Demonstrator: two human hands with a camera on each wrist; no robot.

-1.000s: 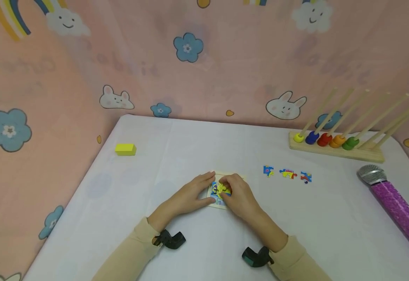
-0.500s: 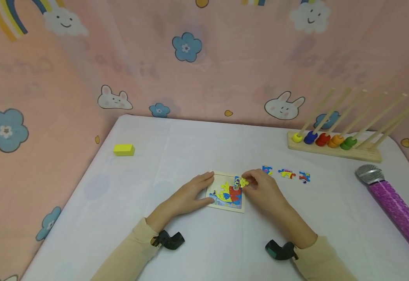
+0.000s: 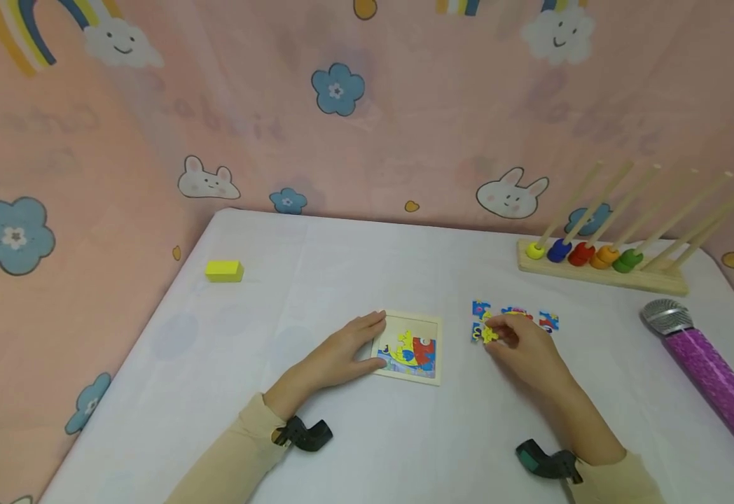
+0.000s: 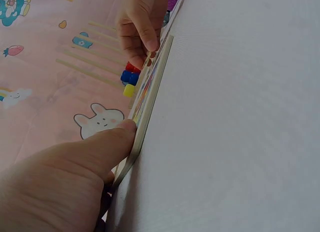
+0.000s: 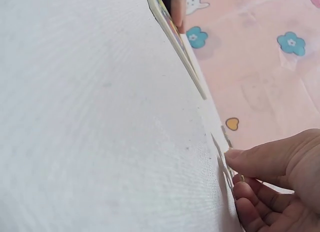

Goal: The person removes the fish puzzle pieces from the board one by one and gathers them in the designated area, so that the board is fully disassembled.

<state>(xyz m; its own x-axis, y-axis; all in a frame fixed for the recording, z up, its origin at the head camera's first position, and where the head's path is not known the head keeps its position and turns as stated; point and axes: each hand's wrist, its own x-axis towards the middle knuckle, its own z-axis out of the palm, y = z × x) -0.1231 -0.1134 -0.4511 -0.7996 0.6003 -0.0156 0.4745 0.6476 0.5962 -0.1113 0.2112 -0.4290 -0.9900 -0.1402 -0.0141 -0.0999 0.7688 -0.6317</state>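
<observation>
held item: one puzzle piece (image 3: 489, 336), pinched by the right hand (image 3: 527, 353) between thumb and fingertips. position: right of the puzzle tray (image 3: 438, 353) and apart from it, just on the near side of the loose pieces (image 3: 481, 309); contact with the cloth (image 3: 342, 273) cannot be told. its longer axis appears to run sideways, toward the tray, fingertips masking the right end. the left hand (image 3: 342, 350) is farther off, fingers extended at the tray's left rim, thumb near its near-left corner. materials: tray square, pale, wood-like, rim raised; recess partly laid with yellow, red and blue print; held piece lobed, yellow and blue; cloth white, smooth
</observation>
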